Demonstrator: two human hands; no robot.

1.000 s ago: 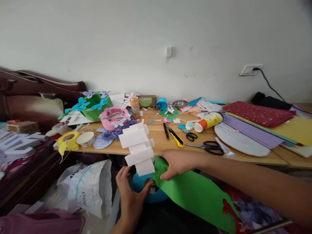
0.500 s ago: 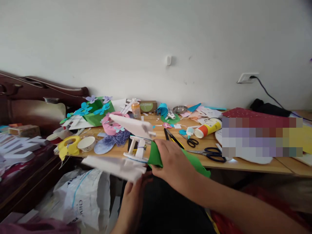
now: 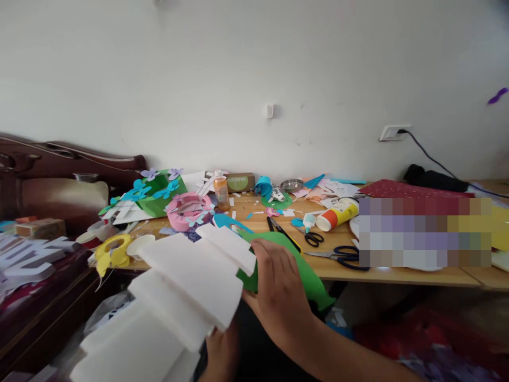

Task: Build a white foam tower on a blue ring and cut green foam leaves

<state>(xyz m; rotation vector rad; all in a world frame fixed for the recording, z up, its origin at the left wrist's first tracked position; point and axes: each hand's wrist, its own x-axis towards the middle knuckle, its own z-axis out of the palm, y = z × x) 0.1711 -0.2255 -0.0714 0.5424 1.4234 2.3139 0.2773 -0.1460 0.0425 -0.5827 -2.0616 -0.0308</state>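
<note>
Main change: the white panels [image 3: 186, 281] have swung round. Half a second ago they stood nearly edge-on, a thin frame showing between two rows; now broad, overlapping faces fill the lower left, near the lens, and the frame is out of sight.

Right hand [image 3: 280, 284]: grip closed on the green sheet [image 3: 310, 276], fingers curled over it, just beside the panels' right end. Sheet runs off rightward past the table's edge. Left hand [image 3: 220, 347]: low, behind the panels, mostly hidden; cannot tell whether its grip is closed on anything.

A blue strip [image 3: 228, 220] now pokes out beyond the panels; joined to them or not, unclear. White cup [image 3: 141, 245] part covered.

On the table [image 3: 324, 242], cutter [image 3: 289, 237] and scissors [image 3: 336, 255] lie untouched. My reading: this is turning and handling, not cutting; the covered frame makes any join hard to judge.
</note>
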